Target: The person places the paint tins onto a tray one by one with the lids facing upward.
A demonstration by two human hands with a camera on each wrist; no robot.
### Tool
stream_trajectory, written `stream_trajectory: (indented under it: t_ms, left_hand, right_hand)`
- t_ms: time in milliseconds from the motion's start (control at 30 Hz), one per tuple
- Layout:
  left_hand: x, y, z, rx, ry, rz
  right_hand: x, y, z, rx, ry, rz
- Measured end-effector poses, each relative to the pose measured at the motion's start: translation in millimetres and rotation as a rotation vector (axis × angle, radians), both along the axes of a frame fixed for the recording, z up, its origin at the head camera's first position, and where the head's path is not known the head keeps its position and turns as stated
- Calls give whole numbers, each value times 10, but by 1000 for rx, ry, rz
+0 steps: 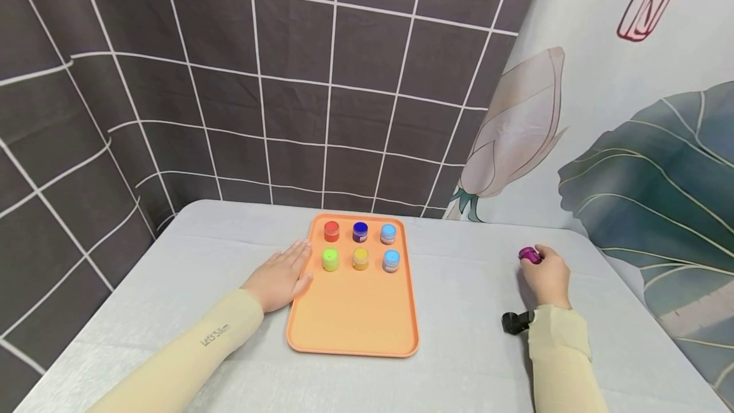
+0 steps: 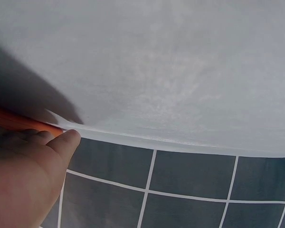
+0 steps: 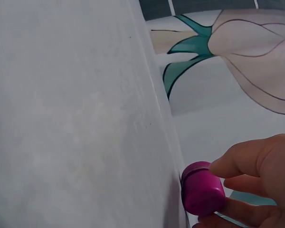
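My right hand (image 1: 547, 278) grips a small magenta paint jar (image 1: 530, 255) over the right part of the table; in the right wrist view, thumb and fingers pinch the jar (image 3: 203, 189) from the side. My left hand (image 1: 279, 278) lies with straight fingers against the left edge of an orange tray (image 1: 352, 320). Two rows of small jars stand on the tray's far half: a red jar (image 1: 331, 231), a dark blue jar (image 1: 360, 231) and a light blue jar (image 1: 388, 233) behind; a lime green jar (image 1: 330, 259), a yellow jar (image 1: 360, 258) and another light blue jar (image 1: 391, 260) in front.
A pale grey cloth covers the table (image 1: 464, 298). Behind it hangs a dark curtain (image 1: 287, 101) with a white grid, and at the right a pale curtain (image 1: 602, 145) printed with a flower and leaves. A black wrist camera (image 1: 516, 322) sits by the right cuff.
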State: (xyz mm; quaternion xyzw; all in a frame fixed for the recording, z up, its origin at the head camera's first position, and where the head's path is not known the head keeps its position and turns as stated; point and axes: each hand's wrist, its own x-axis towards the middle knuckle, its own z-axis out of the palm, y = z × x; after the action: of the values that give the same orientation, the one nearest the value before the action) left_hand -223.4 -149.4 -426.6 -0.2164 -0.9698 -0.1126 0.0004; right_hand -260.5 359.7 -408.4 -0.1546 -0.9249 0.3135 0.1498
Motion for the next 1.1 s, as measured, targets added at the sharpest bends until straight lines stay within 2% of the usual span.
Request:
stream_trajectory:
  t_ms: [233,400,567,1100]
  left_hand:
    - [-5,4,-18,-4,4,-2]
    - [-4,6,-27,4,8,-9]
    - [-10,6,-33,6,18,-14]
    - [20,13,15,2,16,-14]
  right_hand:
    - [-4,14,-19,-30,-9,-7]
    - [-9,34,-39,-71,-16,-46]
    - [-34,48,-38,-66,-20,-73]
    - [-35,20,-12,-121,-12,-58]
